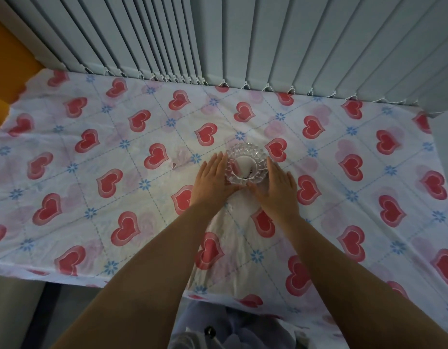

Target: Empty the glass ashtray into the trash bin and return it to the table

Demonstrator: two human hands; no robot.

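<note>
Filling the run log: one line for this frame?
stage: grasping | ashtray: on tablecloth, dark bits inside | left hand, right hand: cupping its sides, not lifted | trash bin: not in view

Cut-glass ashtray [246, 162] upright on the table; dark bits inside.

Hearts and blinds around my desk

A white cloth [97, 152] printed with red hearts, blue flowers and dashed blue lines covers my desk. Grey vertical blinds [218, 36] hang along its far edge, their bead chain just above the cloth. An orange wall [9, 59] shows at far left. Bluish fabric [233, 328] bunches below the near edge.
</note>
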